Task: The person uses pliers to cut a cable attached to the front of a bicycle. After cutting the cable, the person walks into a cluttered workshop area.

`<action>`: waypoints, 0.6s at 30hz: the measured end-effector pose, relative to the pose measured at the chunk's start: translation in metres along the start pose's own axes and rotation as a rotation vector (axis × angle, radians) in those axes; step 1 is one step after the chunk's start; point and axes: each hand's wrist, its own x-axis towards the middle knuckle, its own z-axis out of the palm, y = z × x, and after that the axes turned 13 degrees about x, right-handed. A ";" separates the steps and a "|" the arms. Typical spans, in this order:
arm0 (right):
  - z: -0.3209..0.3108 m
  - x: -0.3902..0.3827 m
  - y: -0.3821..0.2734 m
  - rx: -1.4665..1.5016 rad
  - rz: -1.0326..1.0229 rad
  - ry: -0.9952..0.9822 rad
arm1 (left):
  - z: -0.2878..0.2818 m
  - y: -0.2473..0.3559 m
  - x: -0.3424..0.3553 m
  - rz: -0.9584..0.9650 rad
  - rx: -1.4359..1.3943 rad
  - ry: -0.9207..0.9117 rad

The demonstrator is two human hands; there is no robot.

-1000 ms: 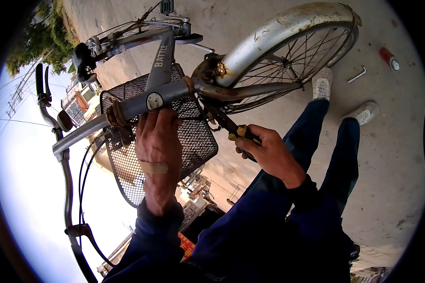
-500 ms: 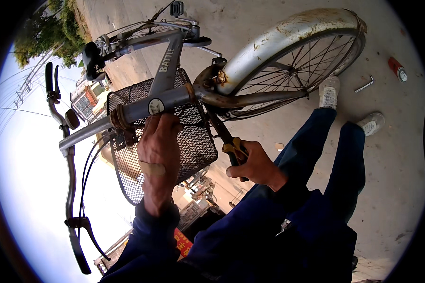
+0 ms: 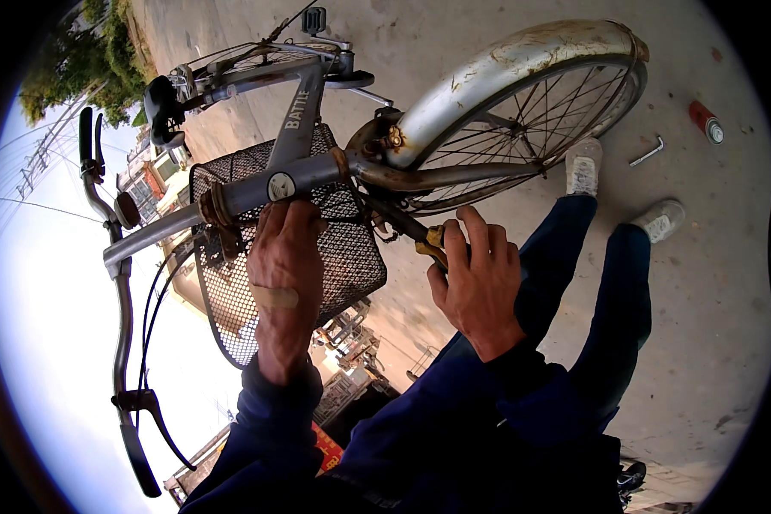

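A silver-grey bicycle [image 3: 304, 176] with rust at its joints fills the upper middle of the head view. My left hand [image 3: 287, 265], a plaster near its wrist, is closed against the underside of the head tube, beside the black mesh basket [image 3: 347, 253]. Its fingertips are hidden, so what they grip cannot be made out. To its right, below the fork, my right hand [image 3: 480, 287] is closed around a tool with yellow-and-black handles [image 3: 433, 244]. Its fingers cover most of the handles. The tool's dark front part points up-left toward the fork; its working end is not clear.
The front wheel with its rusty mudguard [image 3: 497, 64] lies to the upper right. Handlebars [image 3: 120, 343] run down the left side. On the concrete ground are a red can [image 3: 705, 122] and an L-shaped metal wrench [image 3: 647, 152], near my shoes [image 3: 660, 221].
My right hand has turned to show its back and raised its fingers, shifting its hold on the handles. My left hand keeps its place on the bicycle. The whole view has shifted slightly.
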 end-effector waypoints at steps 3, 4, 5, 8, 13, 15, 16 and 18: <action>0.015 0.002 -0.001 -0.068 -0.001 0.119 | 0.000 0.001 0.001 0.026 0.016 0.005; 0.024 -0.002 -0.003 -0.005 0.070 0.073 | 0.000 0.001 0.000 0.026 0.009 0.004; 0.034 -0.002 -0.006 0.055 0.138 0.030 | 0.000 0.001 0.001 0.026 0.000 0.010; 0.047 -0.008 -0.004 0.137 0.227 0.006 | 0.002 0.001 0.001 0.043 -0.003 0.014; 0.058 -0.016 0.002 0.468 0.297 -0.120 | 0.001 0.001 0.001 0.058 -0.006 -0.005; 0.054 -0.012 -0.003 0.628 0.353 -0.199 | -0.001 0.000 0.002 0.084 -0.003 -0.015; 0.052 -0.010 -0.002 0.683 0.370 -0.226 | -0.002 0.001 0.003 0.087 0.009 -0.024; 0.047 -0.006 0.006 0.763 0.347 -0.259 | -0.003 0.005 0.004 0.089 0.029 -0.036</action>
